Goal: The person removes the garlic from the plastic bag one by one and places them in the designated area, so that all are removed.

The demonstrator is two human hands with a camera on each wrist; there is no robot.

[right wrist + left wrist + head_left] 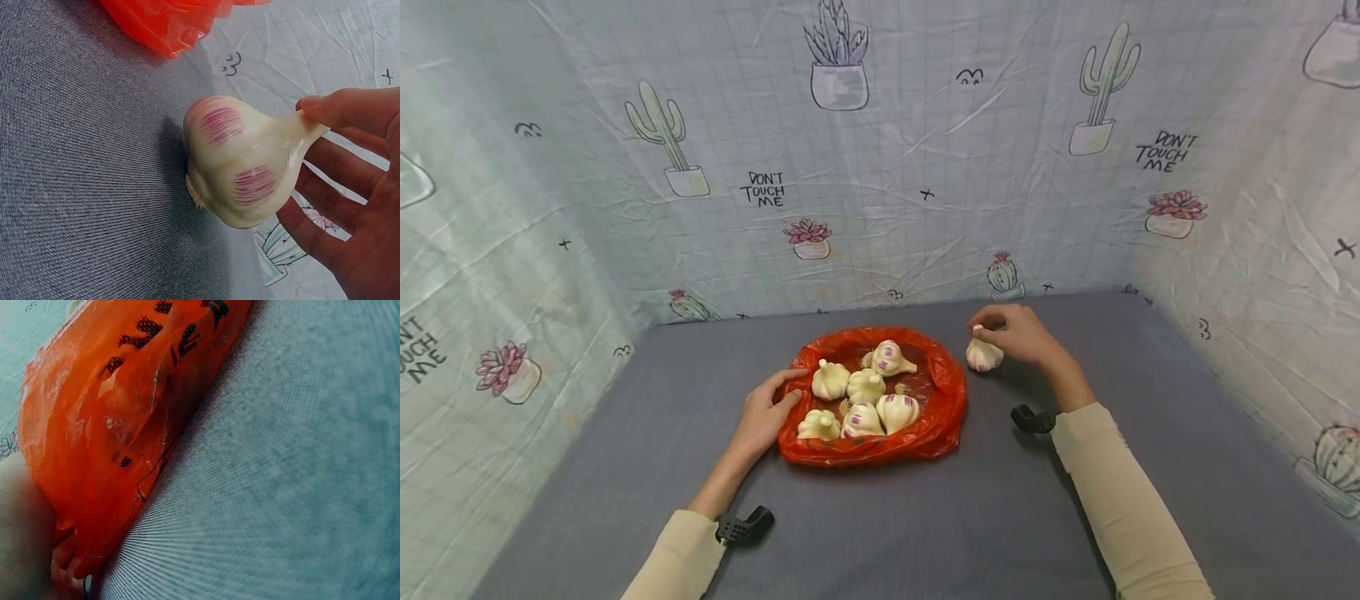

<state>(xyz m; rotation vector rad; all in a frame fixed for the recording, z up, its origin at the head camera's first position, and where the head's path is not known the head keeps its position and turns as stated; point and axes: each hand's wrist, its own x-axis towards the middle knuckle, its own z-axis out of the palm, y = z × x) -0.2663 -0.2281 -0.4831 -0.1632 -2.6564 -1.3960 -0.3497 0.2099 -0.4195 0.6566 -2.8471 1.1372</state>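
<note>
In the head view a red plastic bag (951, 400) lies with its mouth spread wide and its rim rolled out. Several white garlic bulbs with purple streaks, one of them a garlic bulb (831, 381) at the left, sit inside it. My left hand (762, 417) grips the bag's left edge, thumb and fingers at the rim. To the right of the bag, my right hand (1018, 333) pinches a single garlic bulb (240, 159) by its stem. That bulb's root end is right at the cloth in the right wrist view.
A grey cloth (865, 533) covers the table. Behind and on both sides hangs a pale curtain (887, 125) printed with cacti and lettering. Black wrist straps (745, 527) sit at both cuffs. Bits of dry skin (904, 389) lie in the bag.
</note>
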